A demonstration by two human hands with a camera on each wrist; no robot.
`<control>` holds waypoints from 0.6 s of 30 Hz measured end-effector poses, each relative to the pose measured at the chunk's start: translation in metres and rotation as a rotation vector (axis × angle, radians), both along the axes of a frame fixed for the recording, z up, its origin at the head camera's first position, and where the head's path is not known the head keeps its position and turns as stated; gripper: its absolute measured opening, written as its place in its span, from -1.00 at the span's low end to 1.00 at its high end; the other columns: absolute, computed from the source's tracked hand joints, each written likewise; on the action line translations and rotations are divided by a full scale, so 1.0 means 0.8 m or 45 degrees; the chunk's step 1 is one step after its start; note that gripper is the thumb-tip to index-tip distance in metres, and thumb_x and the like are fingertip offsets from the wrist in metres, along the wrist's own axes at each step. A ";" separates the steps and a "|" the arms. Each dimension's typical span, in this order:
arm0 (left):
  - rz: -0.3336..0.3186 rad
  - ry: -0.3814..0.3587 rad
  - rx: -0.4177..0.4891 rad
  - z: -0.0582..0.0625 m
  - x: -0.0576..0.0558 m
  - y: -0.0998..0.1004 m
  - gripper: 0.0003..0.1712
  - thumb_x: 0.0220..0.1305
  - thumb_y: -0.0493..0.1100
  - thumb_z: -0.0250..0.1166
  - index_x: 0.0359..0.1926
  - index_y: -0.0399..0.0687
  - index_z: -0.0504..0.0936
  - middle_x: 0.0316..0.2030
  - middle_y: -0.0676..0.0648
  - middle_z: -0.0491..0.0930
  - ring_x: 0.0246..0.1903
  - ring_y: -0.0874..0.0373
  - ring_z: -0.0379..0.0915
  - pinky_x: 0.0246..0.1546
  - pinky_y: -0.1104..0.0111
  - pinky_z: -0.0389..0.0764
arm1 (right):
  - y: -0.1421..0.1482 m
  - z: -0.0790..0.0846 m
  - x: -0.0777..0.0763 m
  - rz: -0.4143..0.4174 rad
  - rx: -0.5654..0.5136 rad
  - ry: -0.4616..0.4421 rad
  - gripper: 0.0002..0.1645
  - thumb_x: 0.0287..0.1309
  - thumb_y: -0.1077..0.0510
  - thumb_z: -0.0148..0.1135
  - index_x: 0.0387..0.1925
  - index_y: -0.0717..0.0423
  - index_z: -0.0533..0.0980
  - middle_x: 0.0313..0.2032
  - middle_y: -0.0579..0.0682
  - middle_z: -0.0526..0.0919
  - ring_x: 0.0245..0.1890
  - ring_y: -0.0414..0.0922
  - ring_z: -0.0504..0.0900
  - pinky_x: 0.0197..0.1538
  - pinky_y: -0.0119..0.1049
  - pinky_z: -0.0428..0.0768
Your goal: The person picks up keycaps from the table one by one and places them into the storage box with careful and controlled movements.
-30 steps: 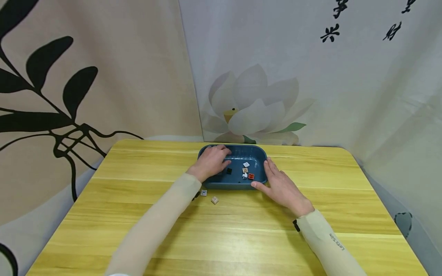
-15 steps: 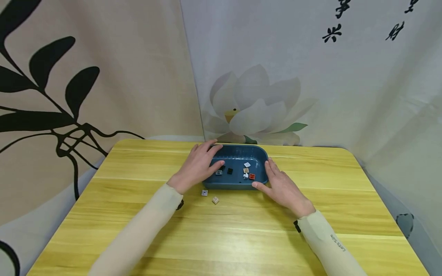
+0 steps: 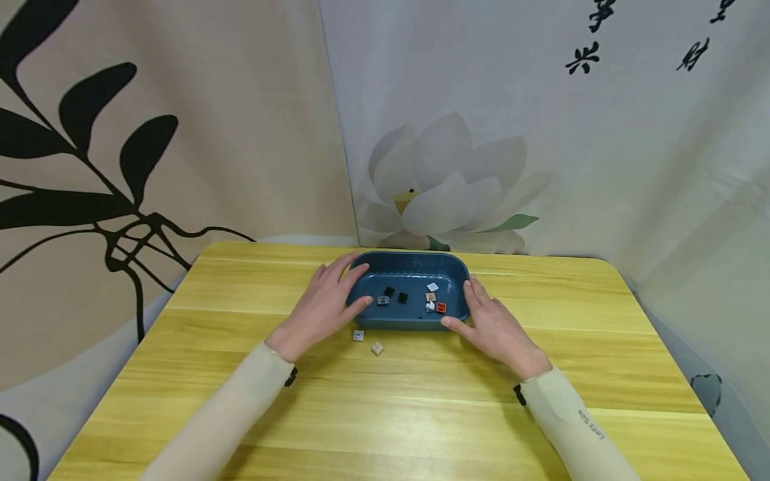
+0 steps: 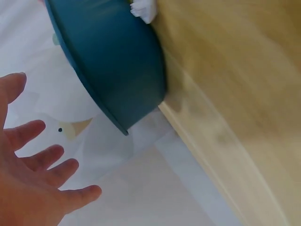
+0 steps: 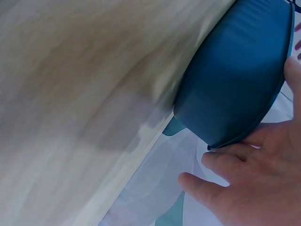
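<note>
A dark blue rectangular tray (image 3: 409, 324) stands near the far table edge in the head view. Inside it lie several small keycaps: two black ones with a grey one (image 3: 383, 301) at the left, and white, beige and red ones (image 3: 441, 308) at the right. My left hand (image 3: 321, 304) is beside the tray's left end, fingers spread and holding nothing; the left wrist view shows a gap to the tray wall (image 4: 113, 61). Straight fingers of my right hand (image 3: 496, 327) rest along the right end, thumb at the near corner, as the right wrist view also shows at the rim.
Two loose keycaps lie on the wooden table (image 3: 421, 414) in front of the tray: a pale one with a dark centre (image 3: 358, 335) and a beige one (image 3: 377, 349). A printed curtain (image 3: 271, 133) hangs right behind the table's far edge.
My left hand has come out of the tray and moved left and toward me, uncovering the black and grey keycaps. The right hand stays at the tray's right end.
</note>
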State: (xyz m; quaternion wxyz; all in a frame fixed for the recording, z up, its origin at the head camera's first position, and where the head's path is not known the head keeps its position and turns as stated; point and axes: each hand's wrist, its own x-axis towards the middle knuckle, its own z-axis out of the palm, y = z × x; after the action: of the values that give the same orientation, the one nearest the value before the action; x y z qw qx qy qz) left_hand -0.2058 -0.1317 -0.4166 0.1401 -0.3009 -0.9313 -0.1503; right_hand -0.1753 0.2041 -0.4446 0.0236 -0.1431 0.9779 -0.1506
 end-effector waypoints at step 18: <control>-0.155 0.085 -0.031 -0.034 0.033 -0.047 -0.24 0.30 0.07 0.27 0.42 -0.09 0.27 0.45 -0.18 0.07 0.39 -0.11 0.04 0.26 -0.04 0.25 | 0.000 -0.002 -0.001 0.003 0.009 0.002 0.27 0.14 -0.61 -0.21 0.48 0.28 -0.12 0.50 0.18 -0.22 0.47 0.11 -0.09 0.35 0.12 0.13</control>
State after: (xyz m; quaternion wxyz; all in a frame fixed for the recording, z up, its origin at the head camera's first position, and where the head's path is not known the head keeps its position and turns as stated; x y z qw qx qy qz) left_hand -0.1794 -0.1692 -0.4441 0.1580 -0.3634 -0.9079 -0.1370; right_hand -0.1764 0.2044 -0.4465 0.0235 -0.1442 0.9783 -0.1469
